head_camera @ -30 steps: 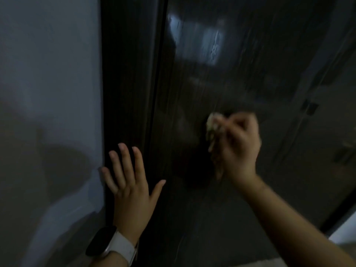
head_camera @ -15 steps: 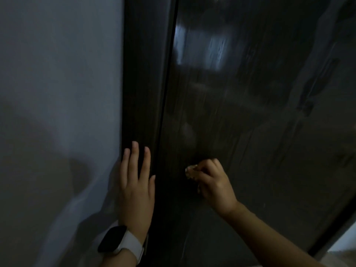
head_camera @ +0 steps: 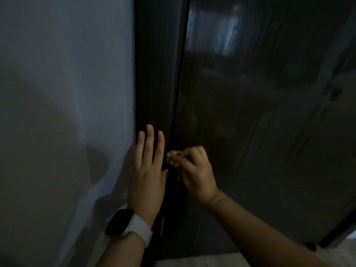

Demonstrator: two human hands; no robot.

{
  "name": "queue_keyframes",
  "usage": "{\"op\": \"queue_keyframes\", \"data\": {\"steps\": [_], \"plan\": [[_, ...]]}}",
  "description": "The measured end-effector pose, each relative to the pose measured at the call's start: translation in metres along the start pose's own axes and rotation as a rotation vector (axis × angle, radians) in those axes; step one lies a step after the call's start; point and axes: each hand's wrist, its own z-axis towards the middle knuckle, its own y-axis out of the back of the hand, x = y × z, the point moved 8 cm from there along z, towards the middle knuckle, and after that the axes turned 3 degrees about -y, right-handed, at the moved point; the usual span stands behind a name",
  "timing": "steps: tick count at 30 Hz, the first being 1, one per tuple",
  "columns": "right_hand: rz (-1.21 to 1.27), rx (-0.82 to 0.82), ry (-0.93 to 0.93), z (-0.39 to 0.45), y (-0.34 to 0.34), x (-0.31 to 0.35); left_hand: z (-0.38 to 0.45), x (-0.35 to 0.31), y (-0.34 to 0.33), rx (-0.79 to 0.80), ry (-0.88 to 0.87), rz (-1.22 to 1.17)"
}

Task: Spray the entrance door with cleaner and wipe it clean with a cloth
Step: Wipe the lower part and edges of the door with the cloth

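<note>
- The entrance door [head_camera: 260,122] is a dark, glossy panel filling the right half of the view; its surface carries pale vertical streaks and a bright blurred reflection near the top.
- The door frame [head_camera: 156,74] is a dark vertical strip to the left of the panel, parted from it by a thin black seam.
- The right hand [head_camera: 194,172] has its fingers curled tightly round a small, pale, crumpled cloth [head_camera: 173,155], which it holds against the door's left edge, just beside the seam.
- Only a small bunch of the cloth shows past the knuckles; the rest is hidden inside the grip.
- The left hand [head_camera: 148,170] lies flat on the door frame with straight fingers close together pointing up, holding nothing; its thumb lies near the cloth.
- A smartwatch [head_camera: 119,222] with a dark screen and a white strap sits on the left wrist.
- A pale grey wall [head_camera: 63,93] fills the left side, with soft shadows across its lower part.
- A strip of light floor [head_camera: 192,262] shows at the bottom, below the door.
</note>
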Motion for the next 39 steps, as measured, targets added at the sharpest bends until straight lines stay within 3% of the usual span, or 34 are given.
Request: {"op": "queue_keyframes", "data": {"steps": [4,10,13,20,25,28,30,35,37,39], "plan": [[0.029,0.108,-0.028,0.001,0.000,0.004,0.000,0.002,0.004,0.010,-0.006,-0.091],[0.054,-0.299,-0.167,0.118,0.077,-0.006,0.000,0.002,0.003,0.005,-0.023,-0.120],[0.050,-0.350,-0.158,0.119,0.078,-0.005,-0.001,0.002,0.003,-0.007,-0.010,-0.141],[-0.104,-0.022,0.137,-0.002,-0.006,0.011,0.000,0.003,0.003,-0.030,-0.011,-0.181],[-0.108,0.236,0.165,-0.084,-0.055,0.008,0.000,0.004,0.001,-0.019,-0.022,-0.146],[-0.108,0.311,0.181,-0.096,-0.057,0.003,0.000,0.005,0.000,-0.014,-0.025,-0.132],[-0.105,0.256,0.165,-0.076,-0.037,-0.004,0.000,0.005,-0.002,0.000,-0.035,-0.120],[-0.066,-0.237,-0.050,0.008,0.052,-0.039,0.000,0.004,-0.002,-0.009,-0.032,-0.091],[-0.073,-0.269,-0.112,0.001,0.057,-0.050,0.001,0.002,-0.003,-0.004,-0.032,-0.094],[-0.085,-0.182,-0.083,-0.032,0.040,-0.050,0.000,0.002,-0.003,-0.003,-0.026,-0.082]]}}
